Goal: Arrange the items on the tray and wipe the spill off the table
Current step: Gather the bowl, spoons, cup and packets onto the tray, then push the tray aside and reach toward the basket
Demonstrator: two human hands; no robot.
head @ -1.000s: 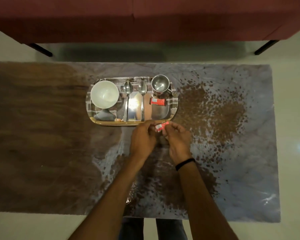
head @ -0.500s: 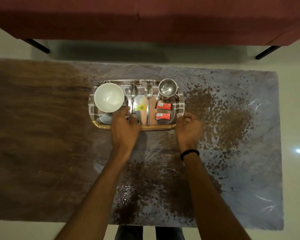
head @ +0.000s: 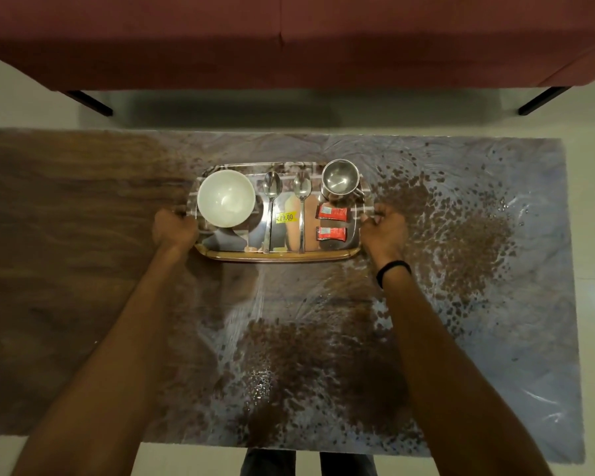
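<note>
I see my left hand (head: 173, 227) and right hand (head: 385, 230) each clenched on an end of the steel tray (head: 282, 254), mid-table (head: 66, 269) beside the brown spill (head: 461, 242)

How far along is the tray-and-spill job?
Arranging looks done: white bowl, two spoons, steel cup and two red sachets sit in order on the tray. In hand: left hand and right hand grip its ends. Left: brown spill unwiped; no cloth visible.

Maroon sofa (head: 289, 39) on dark legs (head: 90, 103), pale, perhaps tiled floor (head: 591, 207).
</note>
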